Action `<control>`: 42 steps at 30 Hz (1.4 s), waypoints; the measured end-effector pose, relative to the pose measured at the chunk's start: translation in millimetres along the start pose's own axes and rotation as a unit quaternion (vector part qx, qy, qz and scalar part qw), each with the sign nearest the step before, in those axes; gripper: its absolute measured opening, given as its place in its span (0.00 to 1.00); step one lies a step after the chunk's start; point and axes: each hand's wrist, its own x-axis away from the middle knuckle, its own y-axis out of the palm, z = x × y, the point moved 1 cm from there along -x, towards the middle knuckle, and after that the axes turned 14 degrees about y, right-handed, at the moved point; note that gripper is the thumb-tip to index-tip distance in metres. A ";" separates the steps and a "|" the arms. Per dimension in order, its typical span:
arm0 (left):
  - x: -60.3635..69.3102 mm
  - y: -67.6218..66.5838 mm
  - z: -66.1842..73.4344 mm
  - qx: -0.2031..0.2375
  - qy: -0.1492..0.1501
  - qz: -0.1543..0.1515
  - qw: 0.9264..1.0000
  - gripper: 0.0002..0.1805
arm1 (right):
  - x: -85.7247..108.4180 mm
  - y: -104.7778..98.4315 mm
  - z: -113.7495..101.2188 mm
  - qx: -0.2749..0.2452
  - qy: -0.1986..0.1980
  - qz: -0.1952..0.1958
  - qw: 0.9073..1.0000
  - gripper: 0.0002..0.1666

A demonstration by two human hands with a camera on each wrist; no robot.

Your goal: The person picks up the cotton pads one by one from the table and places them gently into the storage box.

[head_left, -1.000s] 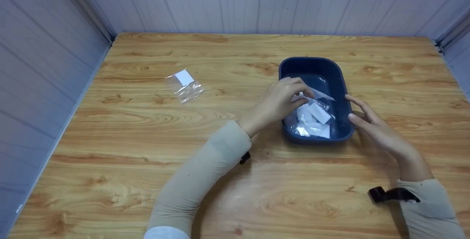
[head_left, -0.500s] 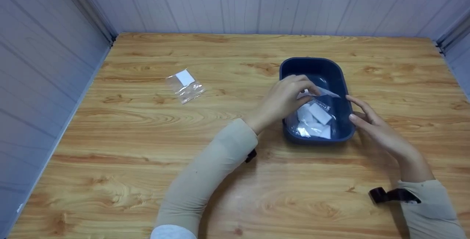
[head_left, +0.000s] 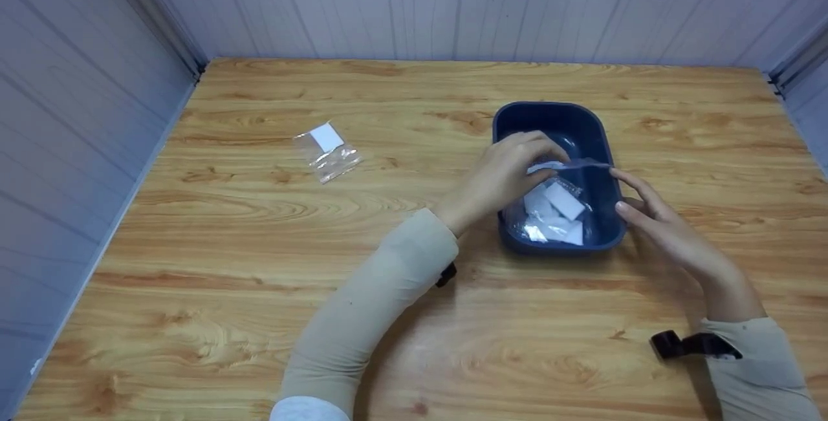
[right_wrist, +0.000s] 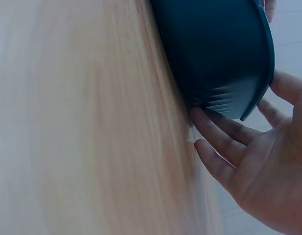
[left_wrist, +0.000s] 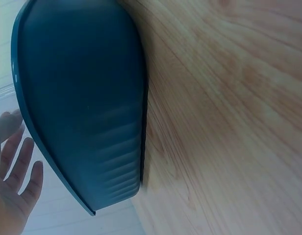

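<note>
A dark blue rectangular bin [head_left: 550, 248] stands on the table, right of centre. In its near part lie several clear plastic bags with white pieces [head_left: 564, 200] inside. My left hand [head_left: 508, 169] is over the bin's left side and pinches a thin clear plastic bag [head_left: 585, 163] between thumb and fingers, above the others. Part of that bag is hidden by the hand. My right hand [head_left: 666, 227] touches the bin's right side with spread fingers; in the right wrist view its fingers [right_wrist: 217, 132] lie along the outer wall.
Another clear bag with a white square piece [head_left: 326, 138] lies flat on the wooden table [head_left: 259, 227], left of the bin. Pale panel walls [head_left: 414, 7] enclose the back and sides of the table.
My left hand has shifted slightly right over the bin, and the pinched bag has moved with it toward the right rim. The right hand and the bin stay almost still.
</note>
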 end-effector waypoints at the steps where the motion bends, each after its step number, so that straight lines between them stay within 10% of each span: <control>1: 0.6 0.1 -0.1 0.000 0.008 0.006 1.000 0.12 | 0.1 0.3 0.2 0.001 -0.004 0.000 1.000 0.35; 16: 13.4 -7.1 -3.1 0.013 0.029 0.039 0.999 0.10 | -0.5 1.1 1.5 0.009 -0.016 0.014 1.000 0.34; 42: 59.4 -46.4 -24.5 0.015 -0.053 0.032 0.998 0.11 | 0.0 1.1 -0.1 0.013 -0.002 0.015 1.000 0.35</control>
